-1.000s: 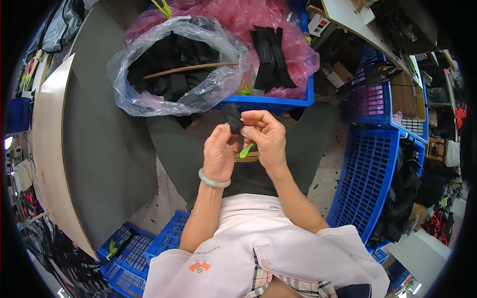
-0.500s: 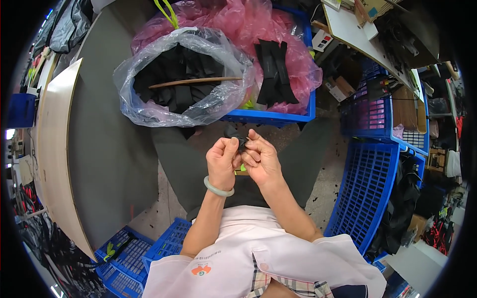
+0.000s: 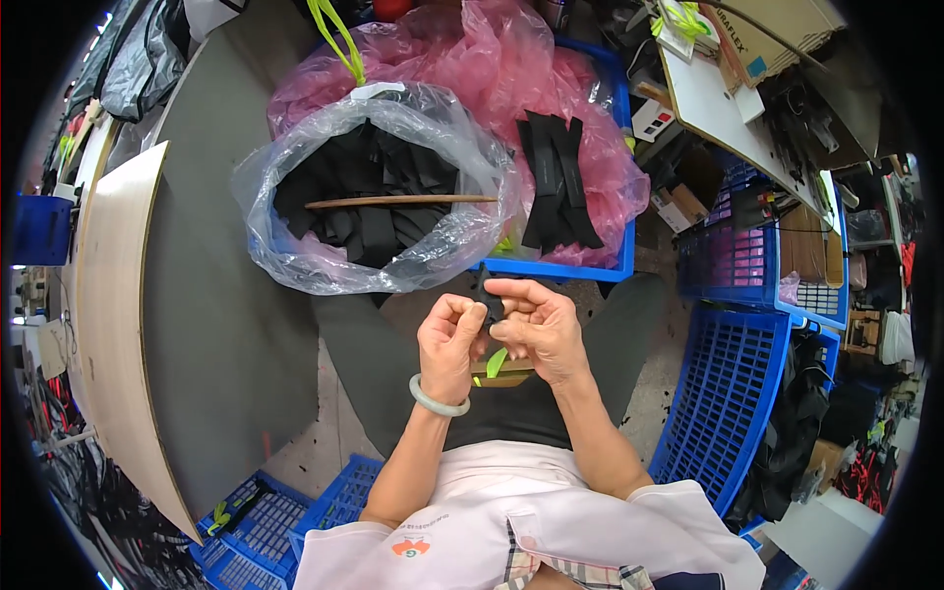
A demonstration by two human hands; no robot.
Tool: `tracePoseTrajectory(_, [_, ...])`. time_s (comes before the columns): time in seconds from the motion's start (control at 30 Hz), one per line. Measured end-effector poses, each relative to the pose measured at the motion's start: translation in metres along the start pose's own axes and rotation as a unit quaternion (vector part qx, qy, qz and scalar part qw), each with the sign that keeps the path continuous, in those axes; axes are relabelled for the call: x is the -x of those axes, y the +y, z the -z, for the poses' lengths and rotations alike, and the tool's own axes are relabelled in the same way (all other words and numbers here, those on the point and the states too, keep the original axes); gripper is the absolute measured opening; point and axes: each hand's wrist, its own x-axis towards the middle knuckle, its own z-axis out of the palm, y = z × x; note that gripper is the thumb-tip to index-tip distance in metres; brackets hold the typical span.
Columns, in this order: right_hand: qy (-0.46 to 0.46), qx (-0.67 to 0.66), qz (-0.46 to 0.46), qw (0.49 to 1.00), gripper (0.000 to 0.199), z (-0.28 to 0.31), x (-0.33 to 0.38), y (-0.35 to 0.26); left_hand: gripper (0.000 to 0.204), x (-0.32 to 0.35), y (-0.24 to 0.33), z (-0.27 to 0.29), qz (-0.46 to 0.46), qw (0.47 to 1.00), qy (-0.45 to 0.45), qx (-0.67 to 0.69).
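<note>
Between both hands, over my lap, is a small black piece of fabric (image 3: 493, 301), partly covered by fingers. My left hand (image 3: 451, 339) pinches its left side between thumb and fingers; a pale bangle rings that wrist. My right hand (image 3: 543, 327) grips its other side, index finger stretched along the top. Just ahead lies a clear plastic bag (image 3: 295, 267), its mouth open around many black fabric strips (image 3: 377, 239). A thin wooden stick (image 3: 403, 200) lies across that opening. More black strips (image 3: 557, 182) rest on pink plastic to the right.
A blue crate (image 3: 560, 267) holds the pink plastic bag (image 3: 472, 49). At my left stands a grey board (image 3: 231, 265) beside a pale wooden panel (image 3: 118, 324). Blue crates (image 3: 723, 393) stand at my right. Below my hands is a bright green strip (image 3: 497, 362).
The scene sits slightly lower in the picture. My right hand's fingers have spread and shifted on the black piece, which shows more now. The green strip on my lap is more visible.
</note>
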Motion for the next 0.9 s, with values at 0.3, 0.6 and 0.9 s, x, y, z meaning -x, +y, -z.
tracePoseTrajectory(0.3, [-0.103, -0.144, -0.076, 0.981, 0.042, 0.01, -0.014, -0.005, 0.016, -0.014, 0.013, 0.007, 0.06, 0.992, -0.094, 0.052])
tracePoseTrajectory(0.6, [-0.001, -0.114, -0.09, 0.989, 0.027, 0.013, -0.02, -0.005, 0.023, -0.013, 0.024, 0.015, -0.03, 0.985, -0.114, -0.124])
tracePoseTrajectory(0.9, [0.065, -0.179, -0.064, 0.98, 0.026, 0.017, -0.018, 0.004, 0.027, -0.013, 0.02, 0.009, -0.111, 0.959, -0.137, -0.221])
